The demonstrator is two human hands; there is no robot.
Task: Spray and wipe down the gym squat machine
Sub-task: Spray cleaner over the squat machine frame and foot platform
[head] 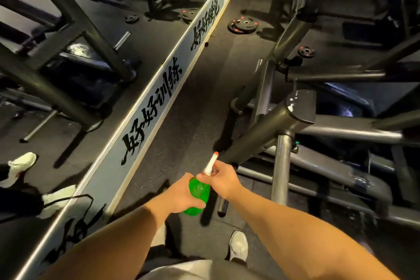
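Mirror glass [68, 52] fills the left of the frame, doubling dark steel frames, with a pale strip of black brush lettering [159, 102] along its foot. Rubber floor [200, 98] runs up the middle. At lower centre the left hand [181, 193] wraps the green spray bottle [197, 188], fingers curled round its body. Just right of it, the right hand [223, 179] grips the neck under the white, red-tipped nozzle [211, 162] — aimed up-frame. Further right stands the squat machine [284, 118], grey tubes filling that half, with weight plates [244, 25] lying on the floor above it.
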